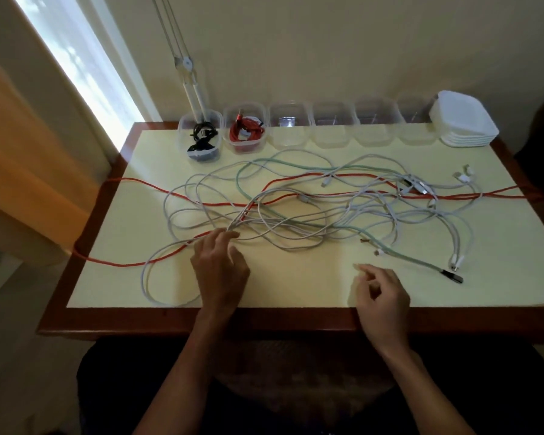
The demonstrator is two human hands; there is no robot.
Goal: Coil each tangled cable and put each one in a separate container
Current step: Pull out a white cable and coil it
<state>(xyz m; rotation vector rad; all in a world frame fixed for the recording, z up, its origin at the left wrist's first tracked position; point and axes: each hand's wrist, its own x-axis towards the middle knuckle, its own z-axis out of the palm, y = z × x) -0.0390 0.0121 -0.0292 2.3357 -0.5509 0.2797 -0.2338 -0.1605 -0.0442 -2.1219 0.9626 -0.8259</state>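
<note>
Both hands are over the near part of the bench (113,277). Left hand (220,268) reaches into the tangle, fingertips on a bunch of white cables (201,189) where they cross a red strand; fingers look bent over the strands, but can't tell if it actually grips any. Right hand (382,293) sits just above the bench near the front edge, fingers loosely curled, thumb and forefinger close together, holding nothing, apart from the cables.

Tangle spreads across the middle of the bench: several white cables looped over each other, a mint green cable (296,164) w/ a dark metal plug at its near right end, and a long red cable (145,183) running left to right, hanging off both side edges of the bench. Small white and silver plugs cluster at far right.

Along the back edge, a row of clear plastic containers. Leftmost container (182,133) holds a coiled black cable (201,136); next container (228,120) holds a coiled red cable (245,131). Four more clear containers (291,139) to the right hold no cables. At far right, a stack of white lids (465,124).

No brand names or readable writing anywhere; labels too small/blurred. A white lamp arm (192,86) rises behind the leftmost container.
</note>
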